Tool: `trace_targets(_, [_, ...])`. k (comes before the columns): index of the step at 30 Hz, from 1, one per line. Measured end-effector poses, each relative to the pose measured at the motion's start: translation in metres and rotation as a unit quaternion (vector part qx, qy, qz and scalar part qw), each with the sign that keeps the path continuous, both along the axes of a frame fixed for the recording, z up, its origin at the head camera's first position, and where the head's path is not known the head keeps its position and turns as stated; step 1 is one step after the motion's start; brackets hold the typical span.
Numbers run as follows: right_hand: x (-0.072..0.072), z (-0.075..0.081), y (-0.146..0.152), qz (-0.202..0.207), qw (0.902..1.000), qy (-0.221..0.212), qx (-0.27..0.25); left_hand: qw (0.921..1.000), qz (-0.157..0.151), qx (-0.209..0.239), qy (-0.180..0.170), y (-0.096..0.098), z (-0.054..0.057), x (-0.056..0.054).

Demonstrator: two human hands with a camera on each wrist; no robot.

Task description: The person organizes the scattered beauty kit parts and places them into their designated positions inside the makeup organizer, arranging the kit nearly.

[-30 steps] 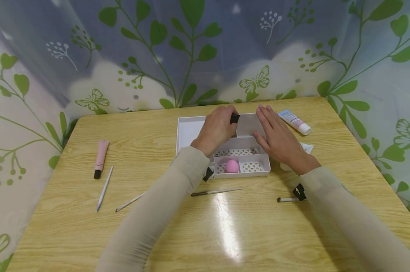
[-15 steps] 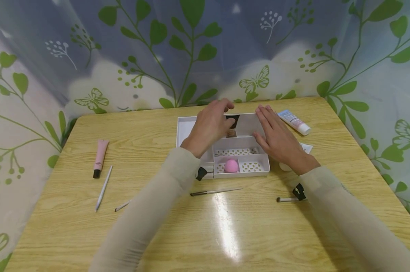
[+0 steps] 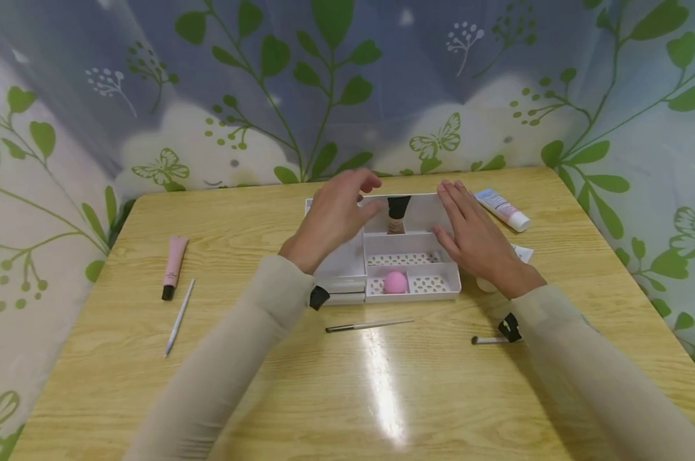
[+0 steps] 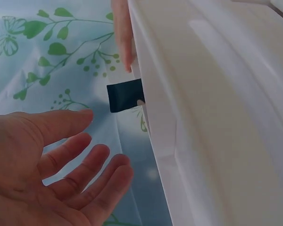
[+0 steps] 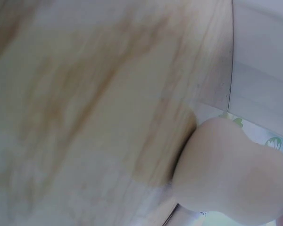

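We see a black-topped tube (image 3: pixel 398 211) standing on end in the rear compartment of a white organizer (image 3: pixel 451 291), its flat dark end upward and just clear of the back rim. It stands in the left part of that compartment, close to the divider; we cannot tell whether it touches it. Our left hand (image 3: pixel 338 211) is just to the left of the tube, holding nothing, the thumb well apart from the loosely bent fingers. Our right hand (image 3: pixel 478 243) lies along the organizer's right side, fingers straight and side by side, touching the rim, with the thumb spread inward. In the front row, a pink sponge (image 3: pixel 395 282) sits in the left cell.

On the bench (image 3: pixel 301 403) in front lies a thin brush (image 3: pixel 370 324); a second brush (image 3: pixel 485 340) is partly hidden behind our right wrist's black band (image 3: pixel 509 327). Beside the organizer on the right, we make out a pale waisted thing (image 5: pixel 231 174). Farther back are a blue-and-pink tube (image 3: pixel 501 209) and a half-hidden white tube (image 3: pixel 523 253). Well to the left lie a pink tube (image 3: pixel 175 266) and a white stick (image 3: pixel 180 318). A leaf-printed curtain (image 3: pixel 382 96) hangs behind.
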State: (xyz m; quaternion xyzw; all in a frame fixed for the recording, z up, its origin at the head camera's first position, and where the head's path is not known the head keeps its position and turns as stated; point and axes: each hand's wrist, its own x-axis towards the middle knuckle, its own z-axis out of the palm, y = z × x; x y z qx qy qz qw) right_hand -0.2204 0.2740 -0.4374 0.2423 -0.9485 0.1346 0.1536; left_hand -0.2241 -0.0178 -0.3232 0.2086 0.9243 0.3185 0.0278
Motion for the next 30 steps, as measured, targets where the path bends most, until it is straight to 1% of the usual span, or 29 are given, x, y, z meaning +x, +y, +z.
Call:
trace_targets(3, [0.000, -0.001, 0.001, -0.001, 1.0000, 0.000, 0.000, 1.0000, -0.002, 0.001, 0.000, -0.006, 0.002, 0.001])
trace_targets(7, [0.000, -0.001, 0.001, -0.002, 1.0000, -0.002, 0.001, 1.0000, 0.000, 0.004, -0.009, -0.016, 0.005, 0.002])
trace_targets(14, [-0.001, -0.001, 0.002, -0.001, 1.0000, -0.003, -0.001, 0.9996, 0.014, 0.004, -0.023, -0.037, 0.008, 0.001])
trace_targets(17, [-0.001, -0.001, 0.002, 0.002, 1.0000, -0.003, 0.000, 0.9994, 0.018, 0.014, -0.028, -0.047, 0.007, 0.000])
trace_targets(23, [0.000, 0.001, 0.001, 0.002, 1.0000, -0.003, -0.001, 0.9988, 0.018, 0.043, -0.014, -0.065, 0.000, -0.001])
trace_targets(27, [0.001, 0.002, 0.001, 0.003, 1.0000, -0.007, -0.002, 0.9986, 0.026, 0.044, -0.014, -0.077, -0.006, -0.002])
trace_targets(30, [0.001, 0.002, 0.000, 0.003, 1.0000, -0.005, 0.000, 0.9986, 0.035, 0.036, -0.016, -0.086, -0.010, -0.003])
